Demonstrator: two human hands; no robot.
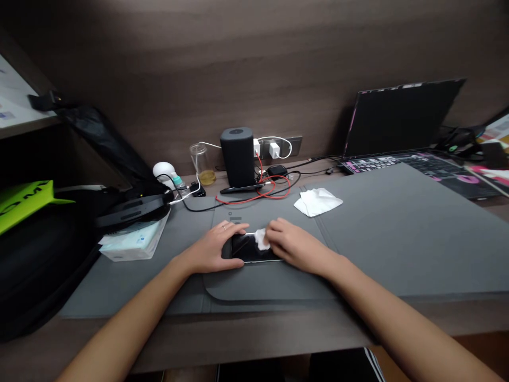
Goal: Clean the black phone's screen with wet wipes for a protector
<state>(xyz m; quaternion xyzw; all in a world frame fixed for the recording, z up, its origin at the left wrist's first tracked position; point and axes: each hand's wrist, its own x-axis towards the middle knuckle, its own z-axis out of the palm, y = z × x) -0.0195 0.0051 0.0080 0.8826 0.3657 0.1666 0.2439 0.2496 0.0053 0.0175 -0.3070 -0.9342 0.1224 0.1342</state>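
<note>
A smartphone [248, 250] with a dark, glossy screen lies face up on the grey desk mat. My left hand [210, 248] grips its left end, thumb along the near edge and fingers along the far edge. In the pinched fingers of my right hand [292, 244] is a crumpled white tissue [261, 240], resting on the screen. The right end of the phone is hidden under that hand. Farther back on the mat lies a second, folded tissue [318, 202].
Behind the phone stand a black speaker [237, 159] and a glass jar [202, 164], amid red, black and white cables. An open laptop [401, 124] is at the back right. On the left are a tissue pack [137, 241] and a black bag [35, 265].
</note>
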